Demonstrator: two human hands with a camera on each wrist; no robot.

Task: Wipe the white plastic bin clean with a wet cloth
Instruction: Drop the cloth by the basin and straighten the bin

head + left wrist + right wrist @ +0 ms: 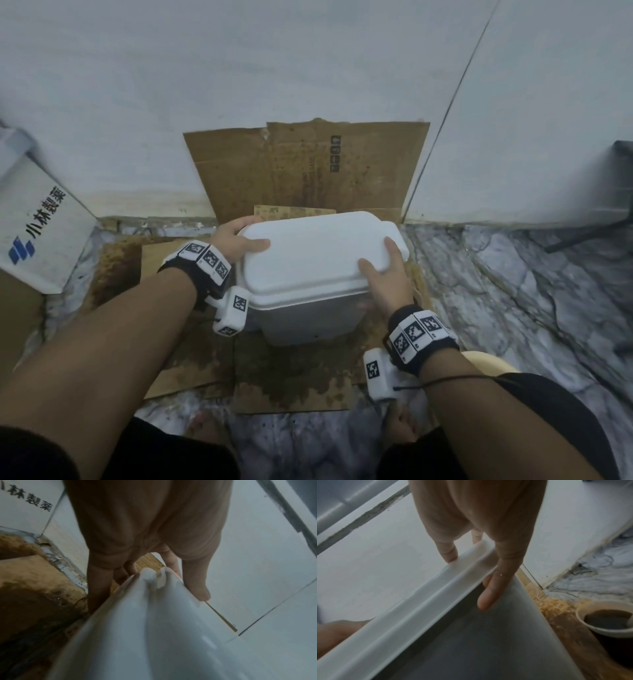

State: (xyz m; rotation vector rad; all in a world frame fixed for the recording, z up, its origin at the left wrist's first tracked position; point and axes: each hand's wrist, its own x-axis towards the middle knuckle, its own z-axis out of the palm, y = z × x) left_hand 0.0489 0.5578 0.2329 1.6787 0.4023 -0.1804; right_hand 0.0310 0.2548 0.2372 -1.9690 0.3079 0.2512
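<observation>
Both forearms reach in from the head view, the left hand (236, 240) and right hand (385, 274) clasping opposite ends of the lidded white plastic bin (318, 270), its long axis crosswise on stained cardboard (291, 383). Left wrist: thumb over the lid edge, fingers (99, 577) beneath. Right wrist: fingers curl under the rim beside a bowl of dark liquid (606, 620); no cloth shows.

Pale grey walls (239, 85) meeting at a corner, marbled floor (513, 291), stained cardboard (308, 164) laid down

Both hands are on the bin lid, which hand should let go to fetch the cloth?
Probably the right hand: only its fingers rest on the lid, while the left hand wraps the far corner. No cloth is visible.
</observation>
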